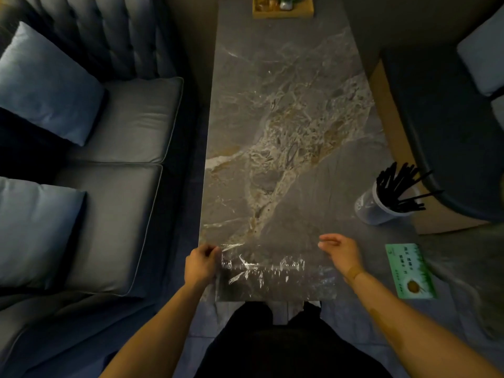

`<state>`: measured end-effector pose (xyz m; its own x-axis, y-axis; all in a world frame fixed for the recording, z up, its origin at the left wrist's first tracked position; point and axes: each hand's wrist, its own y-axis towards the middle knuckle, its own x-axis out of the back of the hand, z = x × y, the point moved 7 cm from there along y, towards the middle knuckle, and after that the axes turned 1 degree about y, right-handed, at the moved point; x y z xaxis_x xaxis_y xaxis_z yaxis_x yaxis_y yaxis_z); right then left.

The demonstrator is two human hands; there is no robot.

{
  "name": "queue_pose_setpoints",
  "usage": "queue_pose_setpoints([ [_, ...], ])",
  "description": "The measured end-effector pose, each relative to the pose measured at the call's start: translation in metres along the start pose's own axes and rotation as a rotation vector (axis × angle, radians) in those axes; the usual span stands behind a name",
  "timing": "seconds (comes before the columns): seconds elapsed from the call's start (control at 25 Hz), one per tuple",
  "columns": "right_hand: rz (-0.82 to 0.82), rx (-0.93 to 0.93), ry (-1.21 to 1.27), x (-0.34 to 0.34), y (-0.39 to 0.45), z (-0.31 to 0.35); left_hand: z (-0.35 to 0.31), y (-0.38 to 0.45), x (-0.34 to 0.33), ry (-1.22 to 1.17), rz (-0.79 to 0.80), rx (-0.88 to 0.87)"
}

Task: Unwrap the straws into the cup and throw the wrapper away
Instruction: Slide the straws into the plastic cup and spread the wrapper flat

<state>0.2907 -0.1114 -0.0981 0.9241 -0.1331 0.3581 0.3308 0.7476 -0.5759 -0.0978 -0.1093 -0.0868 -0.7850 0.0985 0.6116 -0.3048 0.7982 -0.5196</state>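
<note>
A clear plastic wrapper (272, 276) lies flat and crinkled on the near end of the marble table (286, 118). My left hand (200, 264) pinches the wrapper's left edge at the table's near left corner. My right hand (341, 253) hovers over the wrapper's right end with fingers apart, holding nothing. A clear plastic cup (381, 203) stands at the table's right edge, to the far right of my right hand. It is filled with several black straws (401, 184) that fan out of its mouth.
A green printed card (410, 270) lies on the table at the near right. A wooden tray (283, 8) sits at the far end. A blue sofa with cushions (109, 159) runs along the left. A dark chair (450, 132) stands at the right.
</note>
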Motion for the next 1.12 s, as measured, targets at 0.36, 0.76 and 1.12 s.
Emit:
queue_pose_setpoints([
  [0.36,-0.171,0.533,-0.719,-0.022,-0.059,0.038,-0.023,-0.013,0.018,0.306,-0.187,-0.355],
  [0.76,0.285,0.510,-1.324,-0.052,-0.077,-0.009,0.018,-0.044,-0.028,1.050,0.214,-0.823],
  [1.12,0.336,0.402,-1.329,-0.075,-0.020,0.029,-0.031,0.029,-0.021,1.052,0.309,-0.630],
])
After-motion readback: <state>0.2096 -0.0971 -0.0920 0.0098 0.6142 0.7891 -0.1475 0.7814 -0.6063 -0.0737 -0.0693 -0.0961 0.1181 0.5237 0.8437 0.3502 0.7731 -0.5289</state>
